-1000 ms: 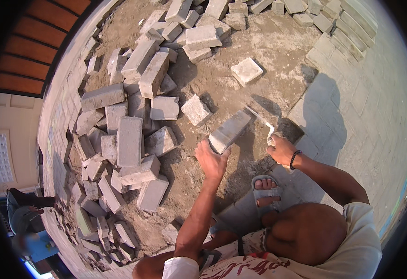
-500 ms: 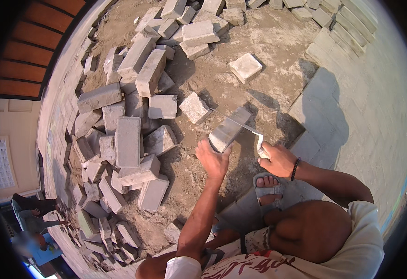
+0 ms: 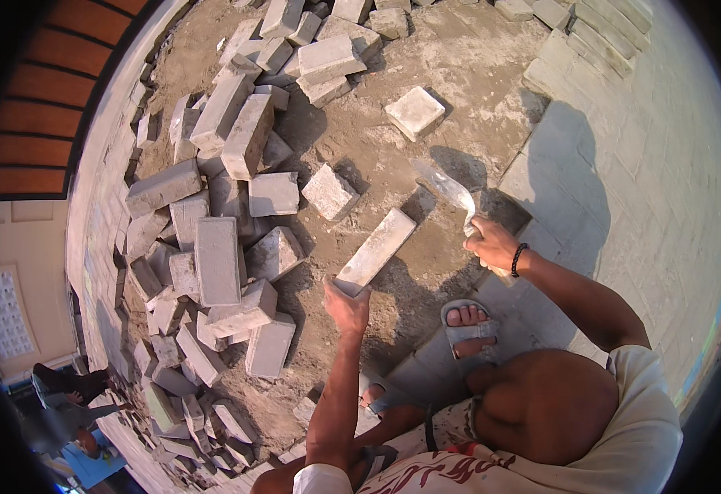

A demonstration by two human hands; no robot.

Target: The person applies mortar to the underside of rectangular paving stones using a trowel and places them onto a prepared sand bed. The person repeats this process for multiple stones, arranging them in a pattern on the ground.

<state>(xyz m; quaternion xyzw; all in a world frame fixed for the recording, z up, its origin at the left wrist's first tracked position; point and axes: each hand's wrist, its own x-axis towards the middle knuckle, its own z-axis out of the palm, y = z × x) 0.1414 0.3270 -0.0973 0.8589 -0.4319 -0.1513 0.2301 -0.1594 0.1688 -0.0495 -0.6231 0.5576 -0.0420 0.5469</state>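
Observation:
My left hand (image 3: pixel 347 309) grips the near end of a long grey paving brick (image 3: pixel 379 249), which slants away to the right above the sandy ground. Closed around the handle of a trowel, my right hand (image 3: pixel 492 245) is to the right of that brick. The trowel's metal blade (image 3: pixel 449 188) points up and left over the sand, apart from the brick. Beyond the brick lie a small rough block (image 3: pixel 330 193) and a square pale block (image 3: pixel 416 113) on the ground.
A heap of loose paving bricks (image 3: pixel 216 259) spreads along the left. Laid paving (image 3: pixel 562 235) borders the bare sand (image 3: pixel 360 107) on the right. More bricks (image 3: pixel 599 37) are stacked at the far right. Another person (image 3: pixel 68 403) is at the far lower left.
The brick has moved left and toward me with my left hand, and a different face of it shows. The trowel has come away from the brick, its blade swinging upward.

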